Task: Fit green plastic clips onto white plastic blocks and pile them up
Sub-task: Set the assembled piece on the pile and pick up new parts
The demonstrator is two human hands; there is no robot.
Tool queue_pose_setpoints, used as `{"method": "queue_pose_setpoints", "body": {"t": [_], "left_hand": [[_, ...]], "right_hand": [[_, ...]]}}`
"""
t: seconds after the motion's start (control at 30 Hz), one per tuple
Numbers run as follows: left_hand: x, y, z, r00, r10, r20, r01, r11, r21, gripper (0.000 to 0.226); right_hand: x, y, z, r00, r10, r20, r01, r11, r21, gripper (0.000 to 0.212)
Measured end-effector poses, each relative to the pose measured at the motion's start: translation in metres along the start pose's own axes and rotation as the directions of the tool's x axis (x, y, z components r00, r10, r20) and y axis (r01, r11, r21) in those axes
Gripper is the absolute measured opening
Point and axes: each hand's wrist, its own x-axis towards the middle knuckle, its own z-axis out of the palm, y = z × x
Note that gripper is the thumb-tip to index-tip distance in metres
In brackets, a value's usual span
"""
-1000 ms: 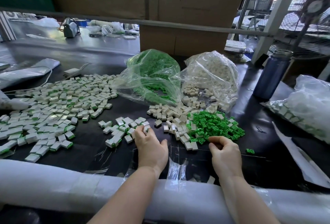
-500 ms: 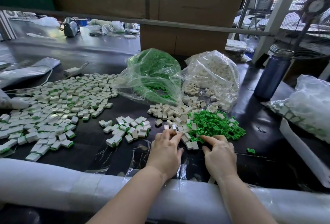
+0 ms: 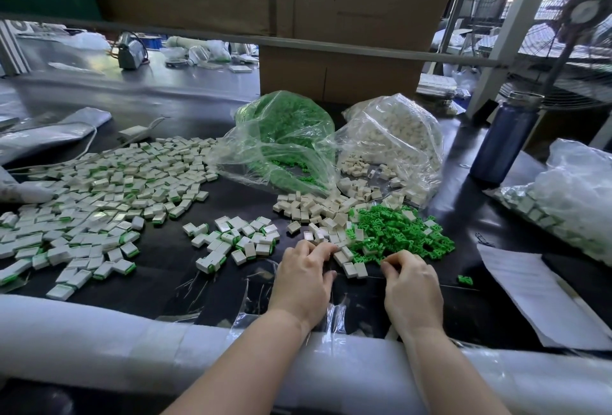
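Fingers of my left hand [image 3: 303, 274] curl among the loose white blocks [image 3: 319, 212] at twelve o'clock; what they grip I cannot tell. Right hand [image 3: 410, 285] pinches at the edge of the green clips [image 3: 397, 232] at one o'clock. I judge this a pick-up step; next, press clip into block, then toss it onto the finished pile [image 3: 99, 196] at ten.

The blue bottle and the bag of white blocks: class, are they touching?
Apart. The head view shows dark table between the blue bottle and the bag of white blocks.

daylight upper right, edges warped
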Motion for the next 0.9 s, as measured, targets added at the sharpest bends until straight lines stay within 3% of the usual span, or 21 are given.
{"method": "queue_pose_setpoints", "body": {"t": [0.17, 0.4, 0.67, 0.77, 0.83, 0.9], "left_hand": [[0.0015, -0.0006, 0.0017, 1.0, -0.018, -0.005, 0.018, 1.0, 0.024, 0.025], [0.0014, -0.0001, 0.0022, 0.999, 0.035, 0.041, -0.037, 0.997, 0.067, 0.045], [0.0002, 0.0017, -0.0025, 0.998, -0.018, -0.052, 0.014, 0.997, -0.072, 0.004], [-0.0001, 0.0014, -0.0033, 0.996, -0.011, -0.089, 0.001, 0.994, -0.109, 0.015], [0.0005, 0.0002, -0.0017, 0.999, 0.026, -0.043, -0.029, 0.997, -0.066, 0.032], [0.001, 0.0007, -0.0014, 0.999, 0.044, 0.0, -0.044, 0.998, -0.047, 0.035]], "right_hand": [[-0.0024, -0.0012, -0.0002, 0.995, -0.101, -0.006, 0.1, 0.974, 0.205, 0.013], [-0.004, 0.0004, -0.0011, 0.991, -0.136, -0.007, 0.129, 0.926, 0.355, 0.022], [-0.004, -0.0002, -0.002, 0.993, -0.106, 0.045, 0.074, 0.885, 0.46, 0.03], [-0.0039, 0.0004, -0.002, 0.993, -0.112, 0.043, 0.079, 0.878, 0.472, 0.028], [-0.0037, 0.001, -0.0018, 0.993, -0.112, 0.042, 0.078, 0.867, 0.492, 0.028], [-0.0035, 0.0015, -0.0014, 0.993, -0.113, 0.044, 0.076, 0.861, 0.502, 0.026]]}}
